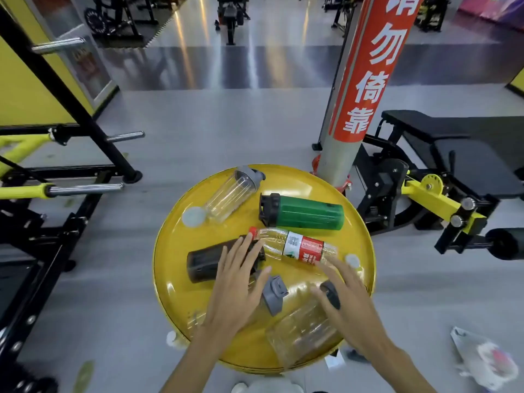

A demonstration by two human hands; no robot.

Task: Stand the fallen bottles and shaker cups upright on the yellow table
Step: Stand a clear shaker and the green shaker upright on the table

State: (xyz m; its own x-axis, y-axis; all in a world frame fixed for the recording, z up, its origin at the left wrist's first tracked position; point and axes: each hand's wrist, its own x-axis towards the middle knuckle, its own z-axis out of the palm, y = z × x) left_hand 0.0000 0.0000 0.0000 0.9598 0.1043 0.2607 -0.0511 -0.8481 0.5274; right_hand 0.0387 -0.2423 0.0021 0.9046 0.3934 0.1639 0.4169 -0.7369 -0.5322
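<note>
1. Our fingers are spread apart on both hands, clamped on nothing that we can make out.
2. We hold our left hand [241, 282] palm down over the right end of the dark shaker [209, 262], fingertips reaching toward the red cap of the water bottle [297, 246]; whether the palm touches the shaker we cannot tell.
3. We hold our right hand [346, 302] open above the near right part of the yellow table [175, 239], over a clear shaker [300, 333] with a dark lid that lies on its side at the near edge.
4. Between our hands lies a grey-lidded clear cup [273, 297], also fallen, mostly hidden under our left hand.
5. Every container is lying down: the water bottle with its red label runs left to right across the middle, cap to the left.
6. Beyond it the green shaker [303, 214] lies with its black lid to the left.
7. At the far left a clear bottle [234, 194] with a grey lid lies slanted, lid toward the far side.
8. Two white round caps sit loose on the table, one [193, 217] beside that clear bottle, one [352, 260] near the right rim.
9. A red-wrapped pillar [365, 66] stands just past the far rim.
</note>
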